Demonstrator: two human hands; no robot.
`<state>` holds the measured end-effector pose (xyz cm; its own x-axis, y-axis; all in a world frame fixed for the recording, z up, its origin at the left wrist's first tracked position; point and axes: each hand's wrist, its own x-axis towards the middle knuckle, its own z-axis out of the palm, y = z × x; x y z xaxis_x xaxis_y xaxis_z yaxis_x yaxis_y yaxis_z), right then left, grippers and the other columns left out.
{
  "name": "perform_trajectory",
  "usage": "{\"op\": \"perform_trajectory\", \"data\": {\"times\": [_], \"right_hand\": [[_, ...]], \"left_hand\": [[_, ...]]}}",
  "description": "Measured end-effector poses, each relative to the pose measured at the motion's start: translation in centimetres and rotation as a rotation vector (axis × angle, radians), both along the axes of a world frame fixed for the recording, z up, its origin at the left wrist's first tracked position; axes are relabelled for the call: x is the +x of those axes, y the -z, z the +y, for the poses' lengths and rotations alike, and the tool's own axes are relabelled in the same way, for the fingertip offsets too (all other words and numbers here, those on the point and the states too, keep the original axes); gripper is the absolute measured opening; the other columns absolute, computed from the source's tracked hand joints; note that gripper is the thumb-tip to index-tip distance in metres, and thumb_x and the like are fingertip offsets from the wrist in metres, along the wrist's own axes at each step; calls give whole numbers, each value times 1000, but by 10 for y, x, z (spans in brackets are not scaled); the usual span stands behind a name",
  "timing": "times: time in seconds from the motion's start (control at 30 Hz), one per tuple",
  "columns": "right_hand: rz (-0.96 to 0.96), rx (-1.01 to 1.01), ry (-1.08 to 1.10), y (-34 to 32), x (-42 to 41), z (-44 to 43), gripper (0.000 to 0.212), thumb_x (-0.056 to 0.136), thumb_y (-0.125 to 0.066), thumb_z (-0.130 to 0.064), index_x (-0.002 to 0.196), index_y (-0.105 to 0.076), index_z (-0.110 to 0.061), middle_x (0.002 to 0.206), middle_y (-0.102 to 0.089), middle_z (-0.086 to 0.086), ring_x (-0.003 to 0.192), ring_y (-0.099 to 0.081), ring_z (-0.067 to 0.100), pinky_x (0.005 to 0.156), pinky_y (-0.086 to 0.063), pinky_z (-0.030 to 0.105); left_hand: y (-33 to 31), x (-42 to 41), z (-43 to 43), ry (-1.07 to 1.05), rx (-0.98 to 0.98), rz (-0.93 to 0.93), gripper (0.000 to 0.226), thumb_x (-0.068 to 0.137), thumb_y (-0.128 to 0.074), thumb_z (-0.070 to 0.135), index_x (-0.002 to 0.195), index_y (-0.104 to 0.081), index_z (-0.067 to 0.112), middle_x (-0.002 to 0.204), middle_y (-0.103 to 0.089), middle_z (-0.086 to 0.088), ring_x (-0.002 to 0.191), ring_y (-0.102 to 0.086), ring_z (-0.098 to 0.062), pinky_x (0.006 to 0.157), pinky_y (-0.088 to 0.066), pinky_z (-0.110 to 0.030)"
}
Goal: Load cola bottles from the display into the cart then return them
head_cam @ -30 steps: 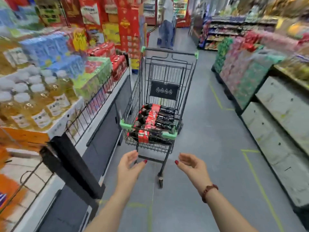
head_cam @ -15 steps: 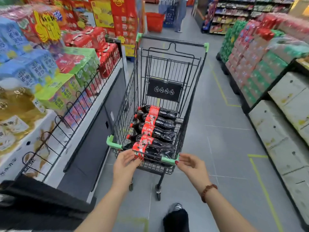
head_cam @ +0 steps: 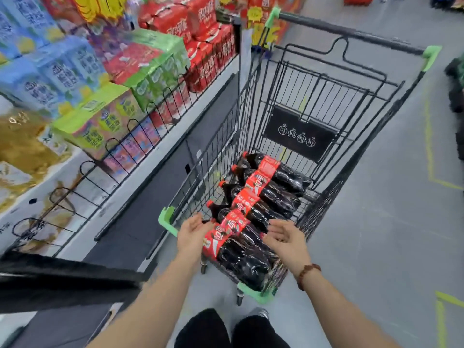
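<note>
Head view is showing the left hand point(head_cam: 192, 231) and right hand point(head_cam: 285, 237) hovering, fingers relaxed and empty, on both sides of the nearest cola bottle point(head_cam: 238, 249) lying in the cart point(head_cam: 326, 96); returning is probably beginning, calling for a firm two-handed grasp.

cola bottles point(head_cam: 271, 197) in row in cart point(head_cam: 351, 33); display point(head_cam: 150, 71) left of cart

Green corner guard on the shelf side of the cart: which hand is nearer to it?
Left. The left hand is close beside the green corner guard. The right hand is beyond the nearest cola bottle, on its other side.
</note>
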<state>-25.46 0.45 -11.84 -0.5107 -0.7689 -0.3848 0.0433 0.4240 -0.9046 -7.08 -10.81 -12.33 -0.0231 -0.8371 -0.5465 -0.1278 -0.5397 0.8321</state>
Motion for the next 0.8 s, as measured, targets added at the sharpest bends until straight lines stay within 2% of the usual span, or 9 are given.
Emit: {"op": "perform_trajectory", "data": {"times": [0.13,0.23,0.33,0.37,0.47,0.5,0.57,0.63,0.8], "right_hand": [[-17,111,-111,19,-3,-18,37,76,-78,-12,106,-60,-25,106,-64,-1,99,-61,11,85,-50,20],[-15,182,-167,33,-1,-28,39,77,-79,-18,110,-58,-25,109,-62,-4,102,-59,10,85,-48,20],[-28,249,-193,47,1,-38,45,76,-79,-20,115,-58,-22,113,-61,-5,106,-57,10,83,-45,17],[-27,270,-203,52,2,-40,46,75,-80,-21,116,-57,-23,114,-60,-6,107,-56,10,84,-45,17],[-4,344,-253,68,2,-45,50,73,-81,-26,115,-55,-29,119,-58,-6,112,-53,12,96,-46,27],[-10,370,-263,73,1,-46,51,73,-81,-27,116,-54,-30,120,-57,-6,113,-53,12,98,-45,30],[-31,387,-274,80,0,-51,51,73,-81,-27,116,-54,-31,120,-57,-8,114,-52,12,101,-44,32],[-51,390,-297,88,-4,-60,51,73,-81,-25,115,-54,-31,121,-57,-9,114,-51,11,100,-43,30],[-80,507,-364,113,-16,-65,62,69,-84,-32,122,-52,-29,128,-53,-4,121,-48,13,101,-40,29]], "left_hand": [[19,-16,-15,-41,90,-50,66,83,-75,10,140,-44,4,142,-49,-12,127,-49,-25,105,-37,-32],[35,-27,-27,-59,169,-37,74,81,-76,10,144,-38,2,143,-46,-7,112,-61,-11,89,-44,-19],[51,-31,-34,-119,247,-46,82,79,-78,10,147,-34,4,143,-46,-11,110,-62,-18,92,-48,-27],[51,-32,-37,-147,257,-51,82,79,-78,9,148,-33,5,137,-50,-11,104,-62,-20,88,-50,-27],[58,-36,-44,-212,338,-41,82,83,-73,5,150,-25,5,103,-51,-7,49,-63,-1,43,-47,-11],[62,-37,-47,-234,361,-36,88,79,-78,9,150,-25,6,104,-51,-5,45,-62,3,42,-47,-10],[73,-40,-54,-289,387,-26,113,50,-90,30,146,-32,12,120,-60,-8,76,-73,-11,73,-60,-27],[114,-35,-55,-334,395,-115,123,33,-86,41,142,-36,16,126,-60,-15,105,-66,-31,94,-53,-50],[135,-42,-60,-250,379,-375,91,55,-88,34,135,-47,17,132,-56,-11,112,-61,-29,100,-50,-46]]}}
